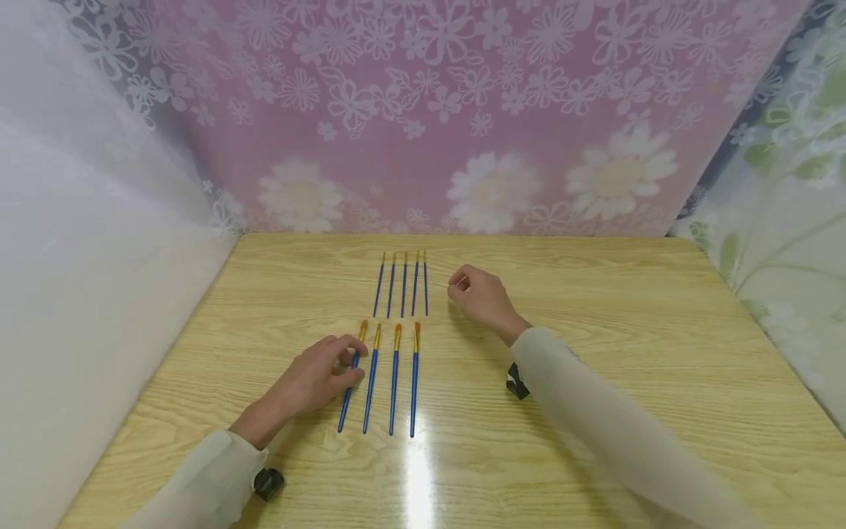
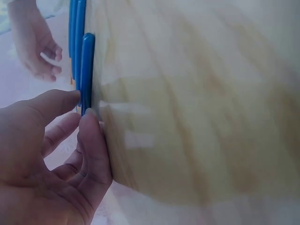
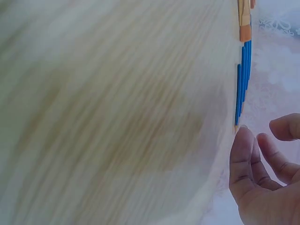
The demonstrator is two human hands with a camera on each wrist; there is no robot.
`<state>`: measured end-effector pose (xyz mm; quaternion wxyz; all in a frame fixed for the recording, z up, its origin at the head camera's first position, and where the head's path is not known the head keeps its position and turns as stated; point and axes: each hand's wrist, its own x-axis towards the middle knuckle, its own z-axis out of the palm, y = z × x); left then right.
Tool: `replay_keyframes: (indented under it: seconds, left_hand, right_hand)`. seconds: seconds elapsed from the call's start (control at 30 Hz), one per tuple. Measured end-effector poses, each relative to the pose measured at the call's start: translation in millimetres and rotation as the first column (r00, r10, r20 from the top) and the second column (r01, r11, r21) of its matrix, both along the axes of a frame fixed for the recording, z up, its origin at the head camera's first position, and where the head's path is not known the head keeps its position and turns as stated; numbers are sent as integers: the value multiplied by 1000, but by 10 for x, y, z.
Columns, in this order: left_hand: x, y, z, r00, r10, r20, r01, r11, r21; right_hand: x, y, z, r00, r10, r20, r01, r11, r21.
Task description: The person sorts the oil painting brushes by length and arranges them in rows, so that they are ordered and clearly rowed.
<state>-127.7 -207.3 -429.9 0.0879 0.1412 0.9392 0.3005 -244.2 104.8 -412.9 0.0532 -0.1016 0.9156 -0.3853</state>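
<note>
Four large paintbrushes with blue handles and orange bristles lie in the nearer row on the table, bristles pointing away. At the left end of this row my left hand (image 1: 320, 371) pinches the outermost paintbrush (image 1: 346, 408) between thumb and fingers. In the left wrist view that brush's blue handle (image 2: 87, 65) shows at the fingertips. My right hand (image 1: 482, 297) is to the right of the farther row of thin paintbrushes (image 1: 404, 290), its fingers loosely bent with nothing between them. The right wrist view shows the thumb apart from the fingers (image 3: 241, 159).
Both rows lie on a light wood-grain table (image 1: 628, 323). Behind it hangs a pink flowered curtain (image 1: 396, 147). Pale sheeting (image 1: 86, 220) borders the left side, and leaf-patterned cloth (image 1: 786, 242) the right. Dark wrist devices (image 1: 269, 483) sit beneath both sleeves.
</note>
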Motion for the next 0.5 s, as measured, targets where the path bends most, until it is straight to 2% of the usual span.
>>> replay_keyframes:
  seconds: [0.27,0.37,0.5]
  left_hand:
    - [-44,-63,-5,991,38,129,-55,990,128]
    - [-64,-103,6,988,51,149,-72,988,139]
    - [-107,-163,42,988,68,140,-85,989,119]
  right_hand:
    - [84,450,81,999,0,-47,2,999,41]
    - [109,623,132,999,-22,-42,25,998,57]
    - [160,847,192,999,-39,-37,41,997,69]
